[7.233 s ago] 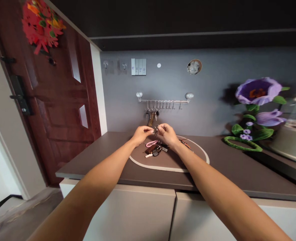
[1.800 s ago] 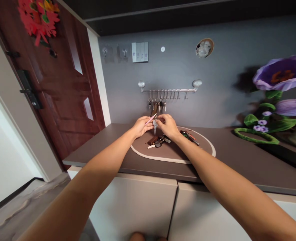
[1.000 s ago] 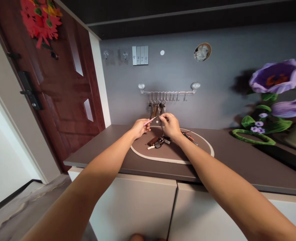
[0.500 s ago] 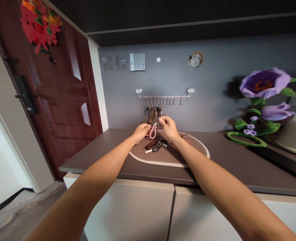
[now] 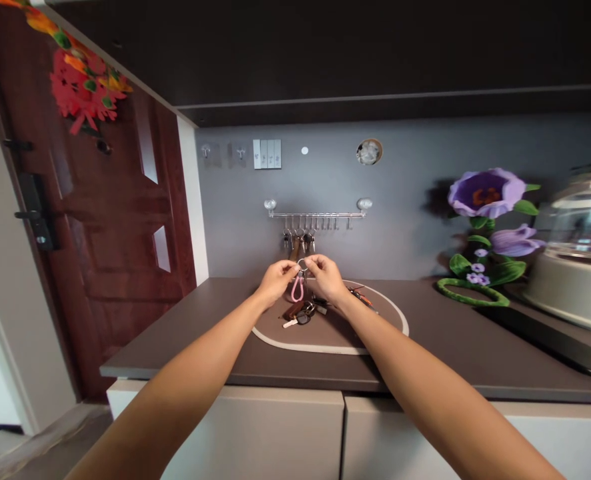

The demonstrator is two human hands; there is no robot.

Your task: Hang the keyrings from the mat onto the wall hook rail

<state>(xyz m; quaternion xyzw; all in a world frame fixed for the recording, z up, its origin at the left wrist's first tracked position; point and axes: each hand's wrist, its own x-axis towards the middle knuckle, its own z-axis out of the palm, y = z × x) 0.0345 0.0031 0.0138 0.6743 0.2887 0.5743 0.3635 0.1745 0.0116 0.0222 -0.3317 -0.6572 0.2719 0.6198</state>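
Left hand [image 5: 277, 279] and right hand [image 5: 327, 275] pinching thin metal key ring [image 5: 302, 260] between near-closed fingertips, pink loop strap [image 5: 293, 292] dangling; even, opposed grip advisable against twisting. Below, car key [image 5: 303, 319] lying on pale-rimmed oval mat [image 5: 320, 348], smooth brown counter [image 5: 190, 340] supporting. Behind, glossy clear hook rail [image 5: 325, 215] bearing hung keys [image 5: 311, 241].

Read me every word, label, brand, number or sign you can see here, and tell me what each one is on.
No text can be read for certain.
Wall switches: small handwritten-looking marks, too small and blurred to read.
Black-headed key on the mat: any marking is too small to tell.
Pink strap: no lettering visible.
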